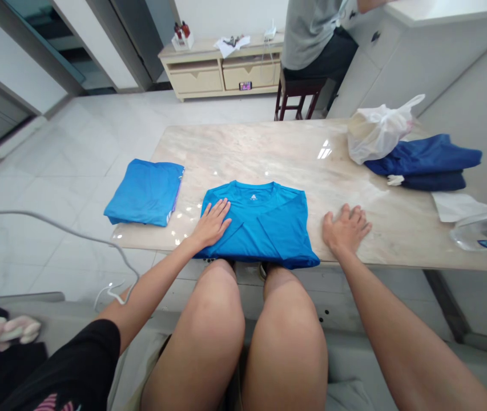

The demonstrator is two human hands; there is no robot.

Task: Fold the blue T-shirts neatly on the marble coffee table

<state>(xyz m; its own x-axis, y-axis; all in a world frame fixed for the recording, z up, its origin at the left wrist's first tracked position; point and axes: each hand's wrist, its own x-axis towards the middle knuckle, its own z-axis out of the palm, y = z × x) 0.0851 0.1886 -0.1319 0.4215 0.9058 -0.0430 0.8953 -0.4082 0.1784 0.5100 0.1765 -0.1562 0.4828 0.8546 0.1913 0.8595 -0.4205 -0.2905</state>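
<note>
A blue T-shirt (264,222) lies folded on the marble-look table (243,148), its neckline facing away from me and its lower edge at the table's near edge. My left hand (213,221) rests flat on the shirt's left side, fingers stretched out. To the right of the shirt, my right hand (346,229) lies on the bare tabletop with fingers spread, holding nothing. Another folded blue garment (145,191) sits at the table's left end, apart from the shirt.
At the table's right are a white plastic bag (378,134), dark blue clothing (435,162), white paper (461,206) and a clear plastic bottle (485,233). A grey cable (55,224) crosses on the left. Beyond the table, a person (312,34) sits on a stool (301,91) near a low cabinet (196,80).
</note>
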